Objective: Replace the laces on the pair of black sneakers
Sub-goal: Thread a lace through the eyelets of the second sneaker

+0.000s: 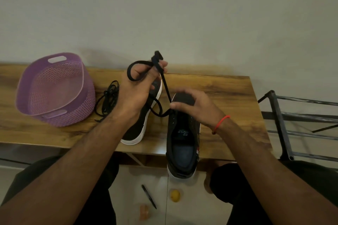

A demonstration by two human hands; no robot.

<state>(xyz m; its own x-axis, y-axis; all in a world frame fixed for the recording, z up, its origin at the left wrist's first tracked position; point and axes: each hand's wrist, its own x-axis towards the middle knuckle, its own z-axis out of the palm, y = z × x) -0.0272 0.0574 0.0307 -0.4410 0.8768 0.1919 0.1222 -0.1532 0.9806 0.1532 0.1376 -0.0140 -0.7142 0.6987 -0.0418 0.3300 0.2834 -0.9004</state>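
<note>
Two black sneakers with white soles lie on the wooden table [228, 93]. The right sneaker [182, 144] points away from me, its heel over the front edge. My right hand [195, 107] rests on its toe part, thumb against the top eyelets. A flat black lace [166, 87] runs up from those eyelets to my left hand [139, 86], which grips it raised above the table, a loop hanging over the knuckles. The left sneaker [140, 124] lies partly hidden beneath my left forearm. A loose bundle of thin black lace [108, 100] lies left of it.
A purple woven plastic basket [54, 89] stands tilted at the table's left end. A dark metal rack [296, 124] stands right of the table. On the floor below lie a black pen [149, 196], a yellow ball [175, 195] and a small orange object [144, 211].
</note>
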